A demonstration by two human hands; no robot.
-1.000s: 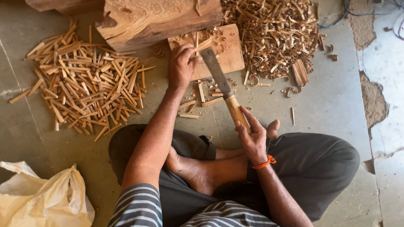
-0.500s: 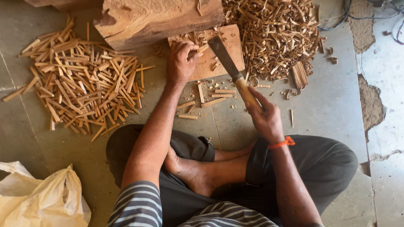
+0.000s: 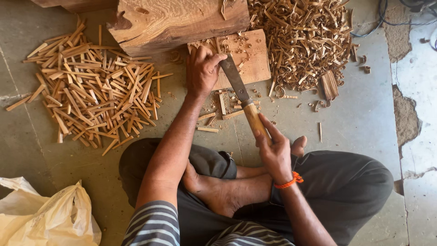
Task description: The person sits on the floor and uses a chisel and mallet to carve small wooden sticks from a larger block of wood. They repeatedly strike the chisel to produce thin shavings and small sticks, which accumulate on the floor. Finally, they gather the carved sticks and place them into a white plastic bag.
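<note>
Sitting cross-legged on the floor (image 3: 355, 118), I have my right hand (image 3: 274, 152) wrapped around the pale wooden handle of a broad-bladed knife (image 3: 241, 93), fingers pressed closed on it, with an orange band at that wrist. The blade slants up and away from me, its tip lying over the near left edge of a flat wooden board (image 3: 248, 57). My left hand (image 3: 201, 69) rests at that same edge of the board, fingers curled down and the thumb against the flat of the blade near its tip; I cannot tell whether that grip pinches a small piece of wood beneath it, since my fingers hide whatever is there.

Behind the board lies a thick log block (image 3: 177, 20), touching its far edge. To my left a loose heap of split wooden sticks (image 3: 95, 93) is spread on the floor, well apart from the board. To the right of the board sits a large pile of curled wood shavings (image 3: 305, 41), with a small bundle of short slats (image 3: 328, 85) at its near edge. A few cut sticks (image 3: 218, 111) lie scattered between the board and my knee. A crumpled white plastic bag (image 3: 41, 216) lies near my left side.
</note>
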